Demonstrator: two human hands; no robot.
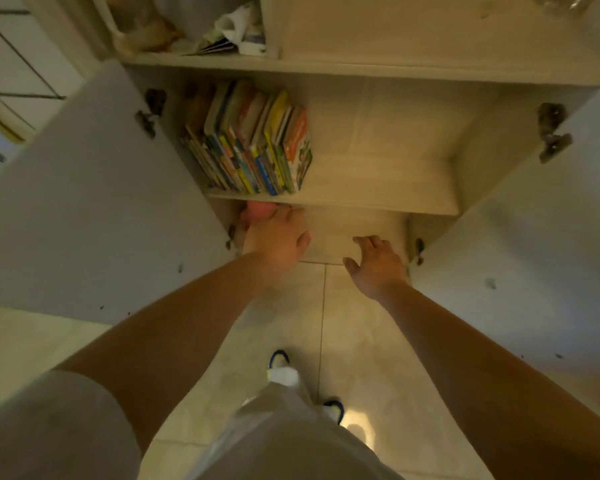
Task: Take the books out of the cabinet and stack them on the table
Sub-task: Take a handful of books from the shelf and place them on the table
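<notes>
Head view, looking down: your left hand (278,237) reaches under the pale wooden cabinet's middle shelf (329,199), fingers straight and together, tips hidden beside a pink object (257,211) on the lower shelf. Your right hand (378,265) hovers nearby, fingers relaxed and apart, holding nothing. A row of colourful thin children's books (250,140) stands leaning at the middle shelf's left end; spine lettering is too blurred to read. Both white cabinet doors (94,202) stand open.
</notes>
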